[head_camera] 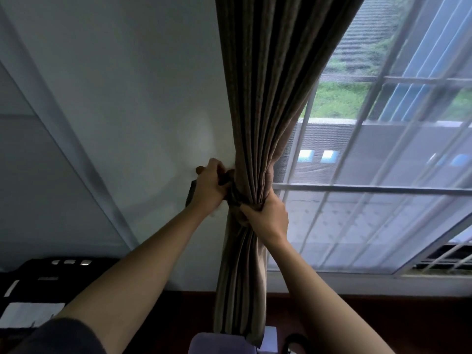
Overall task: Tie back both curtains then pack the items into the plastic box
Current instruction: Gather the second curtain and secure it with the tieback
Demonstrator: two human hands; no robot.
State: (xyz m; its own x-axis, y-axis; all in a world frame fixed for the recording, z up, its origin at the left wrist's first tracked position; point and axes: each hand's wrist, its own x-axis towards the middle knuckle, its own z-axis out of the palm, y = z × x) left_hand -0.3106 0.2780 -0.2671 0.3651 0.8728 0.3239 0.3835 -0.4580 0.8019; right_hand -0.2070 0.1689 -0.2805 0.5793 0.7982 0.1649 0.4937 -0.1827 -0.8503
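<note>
Okay: brown curtain hangs vertically beside the window, its bunch clenched in the right hand. Left hand grips the dark tieback just left of the bunch, at the wall, so it's the nearer hand for fastening.

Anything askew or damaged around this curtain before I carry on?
Nothing stands out: the brown curtain hangs gathered and intact, with the right hand gripping the bunch and the left hand holding the dark tie-back.
</note>
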